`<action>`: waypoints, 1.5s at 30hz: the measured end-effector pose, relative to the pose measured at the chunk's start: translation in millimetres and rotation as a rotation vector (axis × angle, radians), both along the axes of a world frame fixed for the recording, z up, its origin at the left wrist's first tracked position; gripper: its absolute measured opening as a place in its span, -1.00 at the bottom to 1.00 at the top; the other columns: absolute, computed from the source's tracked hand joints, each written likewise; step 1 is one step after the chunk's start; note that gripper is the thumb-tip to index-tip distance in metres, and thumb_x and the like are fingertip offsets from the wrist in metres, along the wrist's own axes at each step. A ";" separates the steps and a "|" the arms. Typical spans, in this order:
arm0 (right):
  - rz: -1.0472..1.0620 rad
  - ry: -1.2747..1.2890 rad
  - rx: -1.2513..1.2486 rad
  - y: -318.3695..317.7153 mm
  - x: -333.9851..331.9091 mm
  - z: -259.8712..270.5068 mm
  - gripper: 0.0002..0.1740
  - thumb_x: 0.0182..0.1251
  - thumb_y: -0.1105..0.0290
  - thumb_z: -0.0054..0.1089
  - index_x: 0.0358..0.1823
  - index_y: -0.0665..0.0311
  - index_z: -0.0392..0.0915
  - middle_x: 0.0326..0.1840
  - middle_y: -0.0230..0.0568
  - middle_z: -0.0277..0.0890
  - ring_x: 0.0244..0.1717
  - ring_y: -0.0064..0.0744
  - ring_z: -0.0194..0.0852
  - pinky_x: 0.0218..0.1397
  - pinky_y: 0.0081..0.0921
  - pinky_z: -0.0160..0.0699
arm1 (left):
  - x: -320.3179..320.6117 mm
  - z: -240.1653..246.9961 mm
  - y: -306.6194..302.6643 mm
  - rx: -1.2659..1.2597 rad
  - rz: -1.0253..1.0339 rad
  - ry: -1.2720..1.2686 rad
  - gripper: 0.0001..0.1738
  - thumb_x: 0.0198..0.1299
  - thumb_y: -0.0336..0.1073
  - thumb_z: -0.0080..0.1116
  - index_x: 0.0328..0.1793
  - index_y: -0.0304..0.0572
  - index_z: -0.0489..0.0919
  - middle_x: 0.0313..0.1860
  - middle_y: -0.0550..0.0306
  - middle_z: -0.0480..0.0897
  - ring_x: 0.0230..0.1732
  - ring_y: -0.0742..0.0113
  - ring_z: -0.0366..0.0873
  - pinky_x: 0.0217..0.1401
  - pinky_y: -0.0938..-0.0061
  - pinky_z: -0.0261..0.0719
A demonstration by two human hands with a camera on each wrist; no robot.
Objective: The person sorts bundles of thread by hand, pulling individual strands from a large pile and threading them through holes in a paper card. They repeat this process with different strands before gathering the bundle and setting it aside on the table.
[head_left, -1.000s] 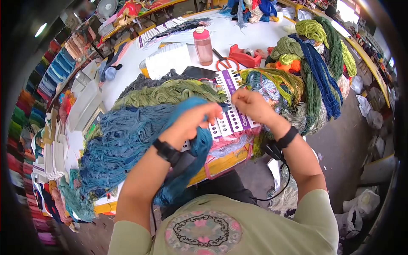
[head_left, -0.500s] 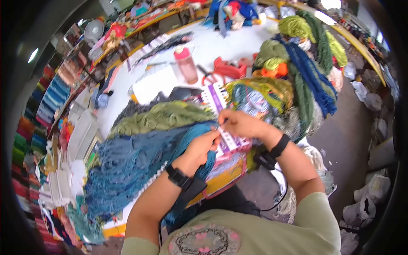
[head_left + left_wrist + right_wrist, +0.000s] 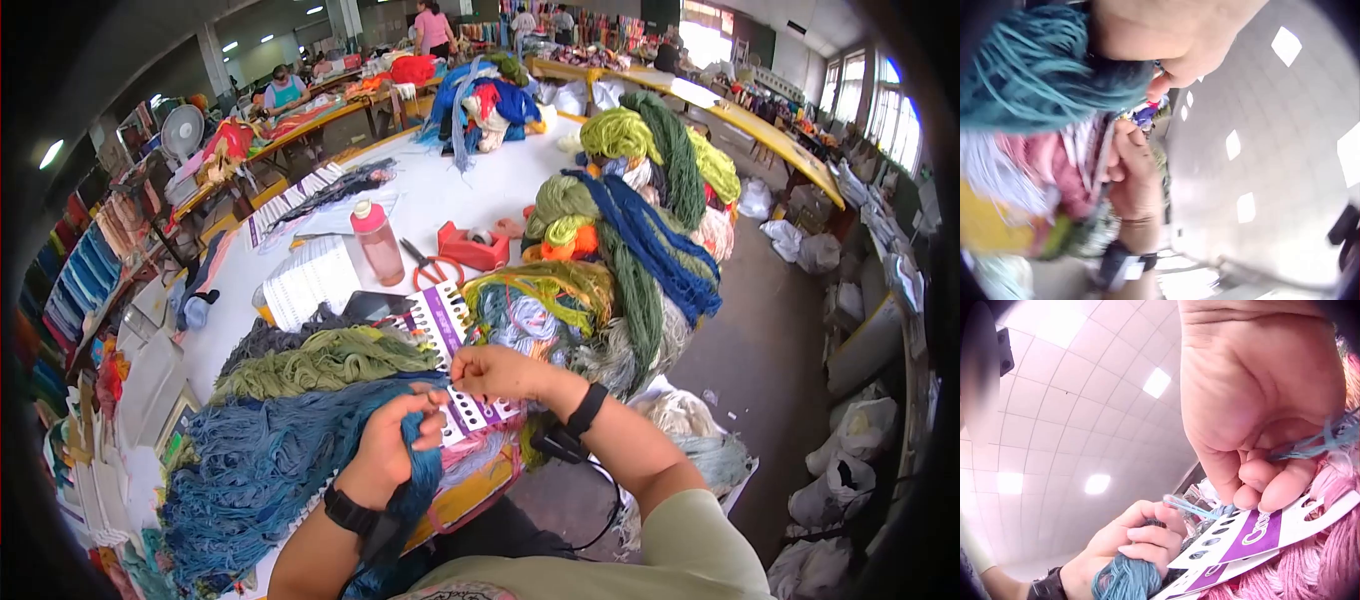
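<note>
Strands of a teal yarn skein (image 3: 1125,578) lie in my left hand (image 3: 388,445), its fingers curled round them. A light blue loop (image 3: 1191,506) runs from the left fingertips to the holed edge of a white card with a purple stripe (image 3: 1260,534). My right hand (image 3: 505,375) is over this card, fingers curled in, with blue strands (image 3: 1329,440) trailing out of its grip. In the left wrist view, the skein (image 3: 1029,81) hangs below the left hand, the right hand (image 3: 1135,169) just beyond. Another holed card (image 3: 435,315) shows past the right hand.
Blue yarn (image 3: 250,460) and olive yarn (image 3: 330,365) spread over the table at left. A pink-capped bottle (image 3: 377,245), orange-handled scissors (image 3: 435,270) and red tape dispenser (image 3: 470,248) stand beyond. Green and navy skeins (image 3: 640,240) heap at right. People (image 3: 433,30) are farther back.
My hands came together over the card half a second ago and are now a little apart. The head view has tilted up, showing more of the room.
</note>
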State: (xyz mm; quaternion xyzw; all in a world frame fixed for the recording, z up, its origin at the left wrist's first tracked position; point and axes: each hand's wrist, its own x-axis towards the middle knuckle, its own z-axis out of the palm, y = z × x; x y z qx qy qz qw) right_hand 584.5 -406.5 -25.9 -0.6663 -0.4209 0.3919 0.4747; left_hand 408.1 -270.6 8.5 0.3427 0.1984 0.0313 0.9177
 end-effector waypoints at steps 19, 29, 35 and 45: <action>0.034 0.125 -0.086 7.5 -1.7 0.7 -0.75 0.25 0.41 0.18 -0.07 0.31 0.51 -0.31 -0.32 0.58 -0.31 -0.54 0.57 -0.33 -0.57 0.54 | -134.2 43.8 147.7 0.087 0.483 -0.121 -0.76 0.27 -0.37 0.02 -0.48 0.02 0.34 -0.66 0.41 0.32 -0.75 0.62 0.16 -0.72 0.70 0.07; -0.176 -0.202 0.107 18.5 -36.8 7.4 -0.77 0.22 0.49 0.26 -0.09 0.29 0.51 -0.43 -0.46 0.50 -0.40 -0.74 0.36 -0.35 -0.68 0.36 | -243.8 69.8 119.2 0.225 0.902 -0.118 -0.78 0.39 -0.24 0.06 -0.10 -0.27 0.52 -0.48 0.36 0.39 -0.61 0.65 0.22 -0.71 0.70 0.07; 0.787 -0.265 0.514 74.7 -189.3 90.0 -0.01 0.07 0.26 0.40 0.50 0.29 0.05 0.35 -0.06 0.37 0.42 -0.19 0.24 0.49 -0.26 0.13 | -190.5 79.3 -16.3 0.125 -0.274 -0.132 -0.24 0.40 0.32 -0.33 0.16 -0.30 0.45 -0.41 0.15 0.53 -0.66 0.52 0.32 -0.67 0.62 0.21; 0.424 -0.296 0.748 92.8 -188.6 116.0 -0.80 0.09 0.46 0.31 -0.24 0.33 0.58 0.00 -0.02 0.50 -0.07 -0.24 0.54 0.04 -0.39 0.46 | -256.6 48.5 18.6 0.264 -0.175 -0.132 -0.09 0.32 0.49 -0.57 -0.04 -0.20 0.54 -0.52 0.23 0.50 -0.59 0.56 0.38 -0.56 0.64 0.29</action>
